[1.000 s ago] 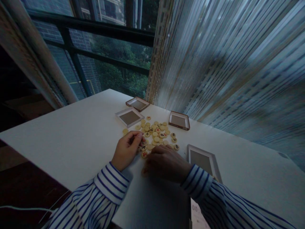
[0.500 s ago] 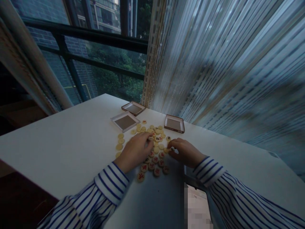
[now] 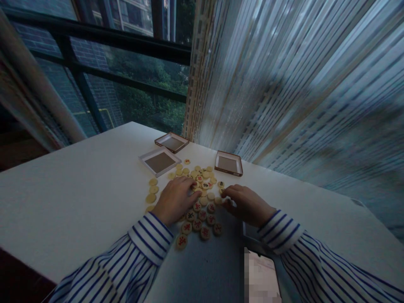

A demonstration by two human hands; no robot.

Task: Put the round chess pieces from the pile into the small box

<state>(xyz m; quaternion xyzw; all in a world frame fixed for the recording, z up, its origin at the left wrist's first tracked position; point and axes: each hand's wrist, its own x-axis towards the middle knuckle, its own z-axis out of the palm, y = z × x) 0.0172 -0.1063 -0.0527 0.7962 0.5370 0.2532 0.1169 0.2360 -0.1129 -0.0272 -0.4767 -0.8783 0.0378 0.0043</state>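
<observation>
Round cream game pieces lie in a loose cluster on the white table, many with red or black characters, such as a red-marked piece (image 3: 182, 241) at the near end. My left hand (image 3: 176, 200) rests over the left side of the cluster, thumb and index finger apart beside pale pieces, and hides some of them. On the right side, my right hand (image 3: 248, 205) has its index fingertip at a black-marked piece (image 3: 221, 191). Its thumb is apart from that finger, and nothing is clearly held in either hand.
Behind the pieces stand a white shallow tray (image 3: 142, 159), a brown-edged tray (image 3: 181, 146) and another brown-edged tray (image 3: 229, 171). A phone (image 3: 265, 277) lies at the near right, with a dark-edged tray (image 3: 251, 231) partly under my right wrist. A string curtain (image 3: 221, 105) hangs behind.
The view has shifted slightly. My left hand has drawn back a little to the left, and its thumb and index finger are off the piece they were at. My right hand has hardly moved.
</observation>
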